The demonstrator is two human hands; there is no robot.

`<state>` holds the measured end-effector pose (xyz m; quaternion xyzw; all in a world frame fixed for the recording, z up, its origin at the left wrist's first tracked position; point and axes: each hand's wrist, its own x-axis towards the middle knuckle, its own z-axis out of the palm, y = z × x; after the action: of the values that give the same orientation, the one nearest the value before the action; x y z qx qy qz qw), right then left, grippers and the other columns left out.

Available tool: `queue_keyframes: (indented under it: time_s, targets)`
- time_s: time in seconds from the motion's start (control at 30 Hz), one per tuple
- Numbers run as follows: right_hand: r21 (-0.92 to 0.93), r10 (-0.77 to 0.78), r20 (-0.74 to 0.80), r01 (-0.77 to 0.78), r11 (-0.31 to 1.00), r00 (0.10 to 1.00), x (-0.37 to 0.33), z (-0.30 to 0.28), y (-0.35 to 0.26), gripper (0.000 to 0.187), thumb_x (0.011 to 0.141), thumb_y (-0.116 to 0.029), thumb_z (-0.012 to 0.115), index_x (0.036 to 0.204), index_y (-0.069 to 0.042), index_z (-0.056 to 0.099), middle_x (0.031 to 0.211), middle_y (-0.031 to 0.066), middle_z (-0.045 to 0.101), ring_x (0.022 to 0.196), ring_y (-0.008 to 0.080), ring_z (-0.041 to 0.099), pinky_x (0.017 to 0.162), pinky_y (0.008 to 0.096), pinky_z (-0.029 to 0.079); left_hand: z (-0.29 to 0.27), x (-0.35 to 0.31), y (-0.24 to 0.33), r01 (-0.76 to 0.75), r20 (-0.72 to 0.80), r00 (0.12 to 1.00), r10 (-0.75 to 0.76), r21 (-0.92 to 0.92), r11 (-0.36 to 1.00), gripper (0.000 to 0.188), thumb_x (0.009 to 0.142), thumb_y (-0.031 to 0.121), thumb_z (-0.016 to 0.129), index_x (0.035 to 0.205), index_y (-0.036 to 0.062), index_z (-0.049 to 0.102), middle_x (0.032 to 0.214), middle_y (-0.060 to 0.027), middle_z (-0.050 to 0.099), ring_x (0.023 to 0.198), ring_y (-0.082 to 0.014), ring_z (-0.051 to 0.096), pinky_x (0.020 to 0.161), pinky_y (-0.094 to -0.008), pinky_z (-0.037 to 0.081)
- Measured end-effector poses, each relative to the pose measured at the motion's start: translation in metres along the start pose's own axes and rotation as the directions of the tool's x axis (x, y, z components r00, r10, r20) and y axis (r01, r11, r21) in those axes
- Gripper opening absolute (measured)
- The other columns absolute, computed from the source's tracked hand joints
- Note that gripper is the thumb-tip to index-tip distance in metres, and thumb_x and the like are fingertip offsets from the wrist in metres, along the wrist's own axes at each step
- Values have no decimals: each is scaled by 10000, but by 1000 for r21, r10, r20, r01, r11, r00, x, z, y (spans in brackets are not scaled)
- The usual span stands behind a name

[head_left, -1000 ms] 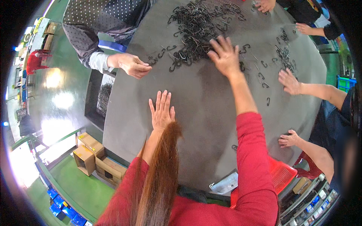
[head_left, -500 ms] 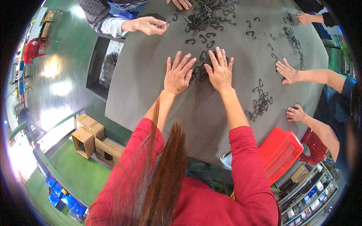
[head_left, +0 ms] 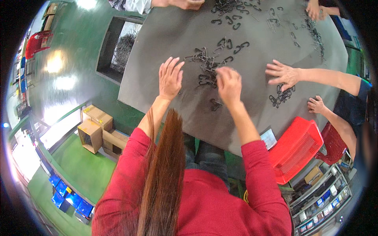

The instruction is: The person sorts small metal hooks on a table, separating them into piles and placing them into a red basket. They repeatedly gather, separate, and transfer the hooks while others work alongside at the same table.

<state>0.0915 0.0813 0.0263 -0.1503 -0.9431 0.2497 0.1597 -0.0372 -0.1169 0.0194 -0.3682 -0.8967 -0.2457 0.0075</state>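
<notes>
On the grey table (head_left: 157,43) lies a loose pile of small black bent metal hooks (head_left: 208,65), some C-shaped, between my two hands. My left hand (head_left: 170,80) hovers left of the pile with its fingers stretched out and nothing in them. At the pile's right edge is my right hand (head_left: 229,84), its fingers bent downward and blurred. Whether they pinch a hook is hidden. A few hooks (head_left: 215,104) lie apart on the near side of the pile, beside my right wrist.
A bigger hook heap (head_left: 226,6) sits at the far edge by a co-worker's hand (head_left: 191,4). At right, another co-worker's hand (head_left: 284,74) is over a small heap (head_left: 281,96). A red plastic basket (head_left: 295,151) stands at the near right; cardboard boxes (head_left: 94,128) lie left.
My hands have lifted from the hooks and moved apart, uncovering the pile, which now sits nearer me. My right fingers have bent. The right co-worker's hand has shifted over the small heap.
</notes>
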Motion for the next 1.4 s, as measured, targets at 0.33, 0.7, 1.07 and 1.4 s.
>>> queue_keyframes:
  time_s: [0.33,0.7,1.07,1.4]
  targets:
    - [28,298,94,-302,953,950,73,17,-21,231,774,-175,678,993,-143,614,1021,66,572,950,279,580,794,411,473,11,54,15,121,142,984,-112,-59,991,204,795,201,640,987,135,618,969,-28,598,995,-234,536,840,-382,409]
    - [-210,464,78,-441,873,882,116,31,14,192,809,-281,654,916,-123,636,962,73,615,907,306,613,765,420,494,-42,30,-28,680,525,725,-445,-646,346,143,837,175,639,908,51,633,832,3,645,787,-94,582,709,-251,454]
    - [109,248,338,-299,948,908,79,24,-49,154,796,-254,662,883,-126,664,850,66,632,801,270,625,693,375,484,-51,10,-62,633,386,633,-672,-758,161,139,882,164,605,962,51,592,871,-34,668,798,-100,623,690,-238,458]
    - [-343,241,280,-138,929,929,50,61,-74,180,790,-244,674,870,-96,609,934,76,603,917,268,604,764,407,450,-38,-7,-73,506,-37,591,-806,-761,406,211,858,93,612,1059,32,587,1037,-80,627,940,-169,603,803,-275,475]
